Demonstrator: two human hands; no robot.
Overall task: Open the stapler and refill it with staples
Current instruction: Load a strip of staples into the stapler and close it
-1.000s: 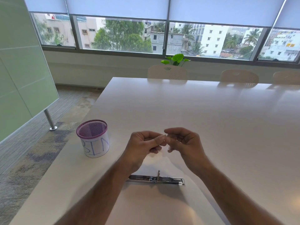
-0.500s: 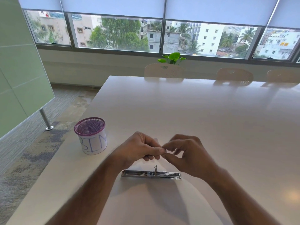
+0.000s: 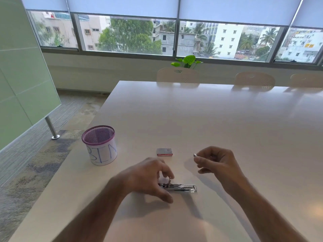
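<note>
A small metal stapler [image 3: 181, 187] lies flat and opened out on the white table [image 3: 209, 119], its length running left to right. My left hand [image 3: 148, 177] is over its left end, thumb in front and fingers behind, at a small upright metal part. My right hand [image 3: 216, 163] hovers to the right, above the table, pinching a short strip of staples [image 3: 195, 155] between thumb and forefinger. A small grey and red staple box [image 3: 164, 152] lies just behind the stapler.
A purple mesh cup [image 3: 100, 144] wrapped in white paper marked BIN stands at the left near the table's edge. Several pale chairs [image 3: 177, 75] line the far side, with a green plant [image 3: 187, 61] behind. A green glass partition [image 3: 22, 75] stands to the left.
My hands were together above the stapler; now they have parted. The left has dropped onto the stapler's left end, the right has moved right with the staples. The box has come into sight.
</note>
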